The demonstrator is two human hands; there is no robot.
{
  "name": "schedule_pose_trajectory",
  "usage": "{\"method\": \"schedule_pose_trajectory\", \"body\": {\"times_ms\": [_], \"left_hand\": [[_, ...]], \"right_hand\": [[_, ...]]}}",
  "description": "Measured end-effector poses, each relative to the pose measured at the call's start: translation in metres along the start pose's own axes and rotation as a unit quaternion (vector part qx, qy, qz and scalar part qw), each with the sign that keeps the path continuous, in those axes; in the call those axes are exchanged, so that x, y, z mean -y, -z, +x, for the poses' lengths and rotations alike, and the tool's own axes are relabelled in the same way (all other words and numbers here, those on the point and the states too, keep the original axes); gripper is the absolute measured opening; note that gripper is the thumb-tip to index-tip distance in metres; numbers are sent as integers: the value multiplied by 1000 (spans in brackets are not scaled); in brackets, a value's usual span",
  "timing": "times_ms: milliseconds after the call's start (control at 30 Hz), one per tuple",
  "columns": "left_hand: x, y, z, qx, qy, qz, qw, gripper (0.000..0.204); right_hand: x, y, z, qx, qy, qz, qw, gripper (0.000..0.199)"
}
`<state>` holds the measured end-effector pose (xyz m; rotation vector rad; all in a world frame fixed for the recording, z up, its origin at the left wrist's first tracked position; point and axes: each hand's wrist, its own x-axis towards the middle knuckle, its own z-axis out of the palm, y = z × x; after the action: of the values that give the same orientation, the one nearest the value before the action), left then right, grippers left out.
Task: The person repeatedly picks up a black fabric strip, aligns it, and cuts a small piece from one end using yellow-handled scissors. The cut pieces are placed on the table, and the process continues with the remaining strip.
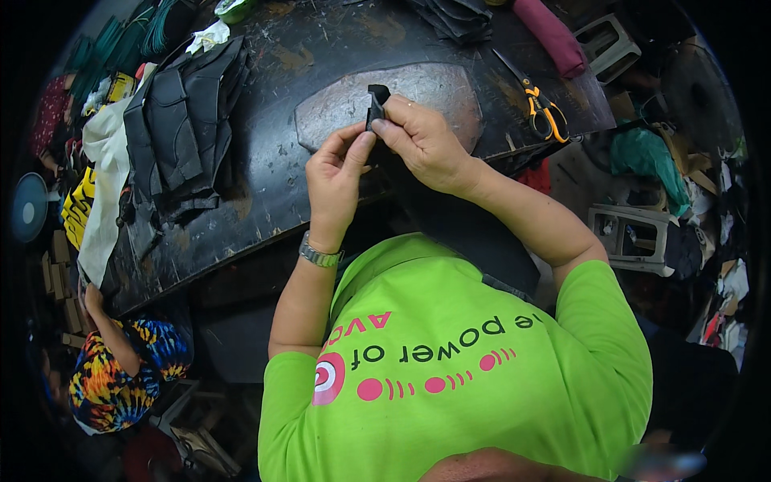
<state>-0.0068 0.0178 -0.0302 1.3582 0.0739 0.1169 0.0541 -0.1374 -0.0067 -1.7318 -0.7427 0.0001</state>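
At twelve o'clock, over the worktop (269, 136), your left hand (336, 170) and right hand (427, 143) pinch the black piece (375, 106) in their fingers (407, 117); set thumbs (356, 153) near its edges and press evenly.

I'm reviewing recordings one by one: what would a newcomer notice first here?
The bright green shirt fills the lower middle. Above it, the left hand and right hand pinch a small black piece over the dark table. Orange-handled scissors lie on the table's right side.
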Motion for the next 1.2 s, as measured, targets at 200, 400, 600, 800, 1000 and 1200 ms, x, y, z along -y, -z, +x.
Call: {"method": "schedule_pose_trajectory", "body": {"times_ms": [200,400,600,800,1000,1200], "left_hand": [[11,8,0,13,70,-112,991,20],[19,17,1,17,63,-86,994,15],[18,19,-5,6,50,-78,996,12],[13,13,-11,7,71,-67,995,11],[17,15,-11,30,100,-141,984,11],[20,6,-12,13,80,-159,984,6]], "right_hand": [[-13,-3,-4,38,-23,51,998,17],[-16,-2,-8,46,-152,263,952,17],[13,2,-12,72,-47,-70,994,41],[19,-3,-21,79,8,-195,978,26],[6,7,-21,144,-57,-54,986,21],[16,8,-18,92,-66,-91,989,27]]}}
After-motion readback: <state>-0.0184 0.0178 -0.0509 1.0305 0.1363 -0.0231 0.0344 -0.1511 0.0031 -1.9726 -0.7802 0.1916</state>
